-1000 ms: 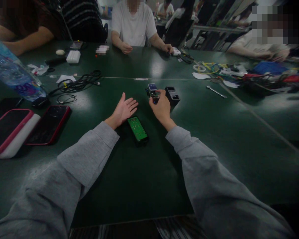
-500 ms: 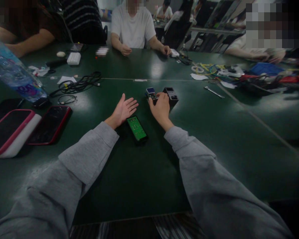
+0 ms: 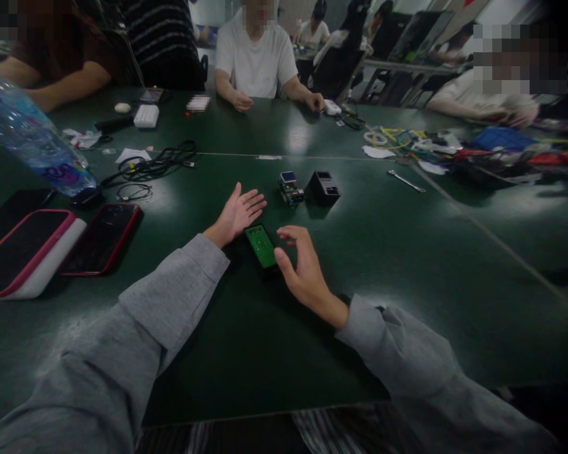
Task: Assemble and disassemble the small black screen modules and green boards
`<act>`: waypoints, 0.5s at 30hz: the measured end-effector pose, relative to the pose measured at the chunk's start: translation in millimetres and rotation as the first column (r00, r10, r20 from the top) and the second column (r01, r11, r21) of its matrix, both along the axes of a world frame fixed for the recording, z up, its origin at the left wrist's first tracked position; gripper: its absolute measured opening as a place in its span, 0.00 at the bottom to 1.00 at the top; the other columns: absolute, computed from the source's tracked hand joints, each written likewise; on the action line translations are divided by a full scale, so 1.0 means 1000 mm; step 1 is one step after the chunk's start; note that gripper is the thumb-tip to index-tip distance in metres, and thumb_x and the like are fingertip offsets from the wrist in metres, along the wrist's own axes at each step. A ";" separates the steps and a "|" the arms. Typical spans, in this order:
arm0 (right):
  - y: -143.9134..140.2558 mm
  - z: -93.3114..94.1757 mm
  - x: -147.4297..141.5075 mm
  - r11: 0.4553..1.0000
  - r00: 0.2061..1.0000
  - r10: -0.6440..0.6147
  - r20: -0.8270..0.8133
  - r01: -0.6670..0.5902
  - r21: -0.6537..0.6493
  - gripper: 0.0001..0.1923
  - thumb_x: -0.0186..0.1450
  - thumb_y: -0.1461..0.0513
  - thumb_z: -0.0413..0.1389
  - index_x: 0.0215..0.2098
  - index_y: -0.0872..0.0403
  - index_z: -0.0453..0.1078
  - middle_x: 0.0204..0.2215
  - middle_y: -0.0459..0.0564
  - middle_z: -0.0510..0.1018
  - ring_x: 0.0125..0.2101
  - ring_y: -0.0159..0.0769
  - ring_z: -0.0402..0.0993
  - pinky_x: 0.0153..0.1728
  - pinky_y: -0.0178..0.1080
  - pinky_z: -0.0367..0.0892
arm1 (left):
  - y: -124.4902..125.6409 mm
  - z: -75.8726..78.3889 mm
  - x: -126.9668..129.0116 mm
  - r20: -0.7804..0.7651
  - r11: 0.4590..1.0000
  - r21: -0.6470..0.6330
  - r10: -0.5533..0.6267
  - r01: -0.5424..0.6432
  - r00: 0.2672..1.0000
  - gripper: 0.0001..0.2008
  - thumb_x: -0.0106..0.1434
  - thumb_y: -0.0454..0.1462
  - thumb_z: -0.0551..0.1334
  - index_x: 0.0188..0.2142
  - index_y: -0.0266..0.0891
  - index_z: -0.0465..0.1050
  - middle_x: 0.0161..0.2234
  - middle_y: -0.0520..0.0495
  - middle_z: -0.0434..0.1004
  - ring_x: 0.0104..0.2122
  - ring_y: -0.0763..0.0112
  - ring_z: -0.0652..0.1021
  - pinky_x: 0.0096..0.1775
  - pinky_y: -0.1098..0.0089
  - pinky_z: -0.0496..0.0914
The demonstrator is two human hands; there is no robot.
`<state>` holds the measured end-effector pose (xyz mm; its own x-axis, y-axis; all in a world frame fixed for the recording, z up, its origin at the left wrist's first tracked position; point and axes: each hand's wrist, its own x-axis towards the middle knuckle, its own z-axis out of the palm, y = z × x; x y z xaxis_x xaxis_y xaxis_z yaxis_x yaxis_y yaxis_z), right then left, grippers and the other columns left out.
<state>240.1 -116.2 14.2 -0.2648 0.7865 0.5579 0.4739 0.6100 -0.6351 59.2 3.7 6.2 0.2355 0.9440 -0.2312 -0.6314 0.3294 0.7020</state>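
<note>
Green bench (image 3: 260, 353) spans the frame. At centre lies a board (image 3: 259, 243), green face up. Right hand (image 3: 307, 265): beside its right edge, thumb and fingers apart; contact cannot be told. Left hand (image 3: 239, 214): empty, palm spread, at its upper-left end. Step judged an approach to the board; lifting would call for closing the right grip across its edges.

Green circuit board (image 3: 260, 244), dark green tabletop (image 3: 246, 366), red-edged phone (image 3: 101, 239) at nine o'clock, black striped shirt (image 3: 161, 41) at eleven, grey sleeve (image 3: 170, 309) at eight
</note>
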 end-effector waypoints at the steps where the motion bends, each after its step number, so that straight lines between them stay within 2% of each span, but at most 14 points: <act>1: -0.009 0.000 0.001 0.999 0.998 0.034 0.055 -0.033 -0.020 0.20 0.71 0.53 0.53 0.57 0.52 0.60 0.52 0.58 0.67 0.54 0.47 0.67 0.53 0.53 0.68 | 0.000 0.000 0.000 -0.002 1.000 -0.002 -0.003 0.003 1.000 0.28 0.70 0.56 0.51 0.55 0.39 0.69 0.53 0.38 0.76 0.55 0.58 0.75 0.58 0.60 0.65; 4: -0.021 -0.005 0.001 0.993 0.966 0.095 0.240 -0.076 -0.086 0.30 0.67 0.52 0.59 0.62 0.53 0.57 0.58 0.63 0.64 0.59 0.53 0.63 0.56 0.59 0.67 | 0.002 -0.003 0.000 -0.005 1.000 0.007 -0.006 0.006 1.000 0.27 0.69 0.56 0.51 0.54 0.40 0.69 0.53 0.38 0.76 0.55 0.57 0.75 0.57 0.60 0.66; 6: -0.018 -0.010 -0.001 0.993 0.947 0.096 0.306 -0.071 -0.091 0.30 0.67 0.54 0.59 0.63 0.52 0.56 0.58 0.63 0.65 0.58 0.55 0.64 0.56 0.61 0.67 | 0.003 -0.005 -0.001 -0.006 1.000 0.023 -0.001 0.001 1.000 0.26 0.68 0.56 0.53 0.54 0.41 0.70 0.51 0.39 0.77 0.53 0.57 0.76 0.56 0.59 0.66; 11: 0.007 -0.015 -0.003 0.997 0.965 0.079 0.250 -0.071 -0.040 0.24 0.67 0.61 0.56 0.60 0.48 0.60 0.52 0.58 0.69 0.53 0.51 0.69 0.54 0.58 0.71 | 0.002 -0.006 -0.003 -0.028 0.998 0.048 0.045 -0.043 0.999 0.25 0.67 0.55 0.57 0.53 0.42 0.71 0.48 0.39 0.79 0.51 0.57 0.78 0.54 0.59 0.68; 15: 0.033 -0.014 -0.001 0.998 0.984 0.056 0.172 -0.051 -0.033 0.20 0.66 0.62 0.57 0.56 0.48 0.65 0.50 0.54 0.71 0.50 0.47 0.73 0.52 0.54 0.72 | -0.001 -0.003 -0.002 -0.075 0.977 0.090 0.199 -0.192 0.977 0.20 0.67 0.51 0.59 0.50 0.42 0.72 0.47 0.42 0.79 0.52 0.60 0.77 0.54 0.62 0.68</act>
<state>239.3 -83.4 0.1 -0.3970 0.7837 0.4777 0.5453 0.6201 -0.5640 56.9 2.5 2.8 0.0273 0.9863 -0.1626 -0.6161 0.1447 0.7743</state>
